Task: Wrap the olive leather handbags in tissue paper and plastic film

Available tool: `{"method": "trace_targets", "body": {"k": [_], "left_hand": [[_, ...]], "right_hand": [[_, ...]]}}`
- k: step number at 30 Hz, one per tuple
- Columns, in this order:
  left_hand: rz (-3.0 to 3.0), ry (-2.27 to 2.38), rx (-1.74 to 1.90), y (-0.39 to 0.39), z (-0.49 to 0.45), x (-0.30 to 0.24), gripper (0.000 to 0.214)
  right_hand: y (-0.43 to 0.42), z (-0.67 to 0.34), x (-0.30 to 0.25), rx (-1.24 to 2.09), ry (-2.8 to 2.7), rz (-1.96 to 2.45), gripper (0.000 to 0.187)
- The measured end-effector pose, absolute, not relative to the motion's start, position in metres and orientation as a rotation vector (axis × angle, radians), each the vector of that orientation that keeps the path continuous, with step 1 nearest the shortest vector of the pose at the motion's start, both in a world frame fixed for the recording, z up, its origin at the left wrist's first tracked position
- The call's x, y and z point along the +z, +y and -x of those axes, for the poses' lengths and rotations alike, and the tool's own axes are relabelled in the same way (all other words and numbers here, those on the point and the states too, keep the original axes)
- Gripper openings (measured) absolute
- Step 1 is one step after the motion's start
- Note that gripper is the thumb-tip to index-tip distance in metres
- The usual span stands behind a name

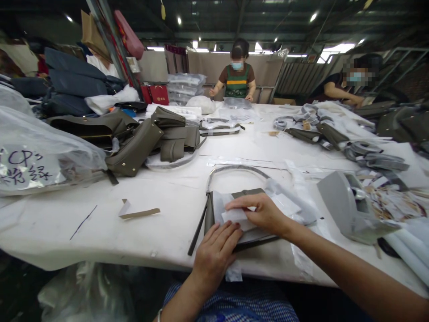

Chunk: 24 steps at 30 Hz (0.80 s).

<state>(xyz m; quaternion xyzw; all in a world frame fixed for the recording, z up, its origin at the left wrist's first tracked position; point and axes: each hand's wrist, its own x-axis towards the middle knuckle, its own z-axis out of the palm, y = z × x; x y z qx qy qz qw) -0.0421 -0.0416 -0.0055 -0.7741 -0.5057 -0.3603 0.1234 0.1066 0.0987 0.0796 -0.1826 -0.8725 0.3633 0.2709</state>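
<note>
A dark olive handbag [209, 214] lies on the table in front of me, partly covered with white wrapping paper [248, 232]. Its wrapped handle [238, 168] arches away from me, and a dark strap [197, 230] hangs off its left side. My left hand [216, 248] rests flat on the near left part of the bag, fingers stretched over the paper. Over the middle of the bag, my right hand [263, 213] has thumb and fingers at a small white sheet [234, 216], apparently pinching it.
Olive bags [134, 147] are piled at the left beside a marked plastic sack [43, 152]. To the right stand a grey tape dispenser [342, 203] and heaped wrapped straps [375, 156]. A bent card strip [139, 212] lies left. Two people work across the table.
</note>
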Motion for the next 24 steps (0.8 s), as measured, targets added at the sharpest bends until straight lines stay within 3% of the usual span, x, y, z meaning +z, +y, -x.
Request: {"method": "trace_targets", "body": {"k": [5, 11, 14, 20, 24], "left_hand": [[2.129, -1.514, -1.131, -0.045, 0.037, -0.015, 0.032], [2.059, -1.627, -1.315, -0.047, 0.035, -0.027, 0.042], [2.041, -1.673, -1.395, -0.047, 0.036, -0.028, 0.049], [2.244, -1.671, -1.302, -0.048, 0.041, -0.016, 0.055], [2.309, -1.614, -1.261, -0.047, 0.043, -0.012, 0.054]], "right_hand": [[0.065, -0.123, 0.060, 0.613, -2.456, 0.298, 0.035], [0.049, -0.133, 0.046, 0.421, -2.409, 0.323, 0.044], [0.044, -0.136, 0.040, 0.357, -2.364, 0.306, 0.047], [0.031, -0.151, 0.036, 0.375, -2.365, 0.190, 0.035], [0.013, -0.171, 0.022, 0.377, -2.434, 0.178, 0.041]]}}
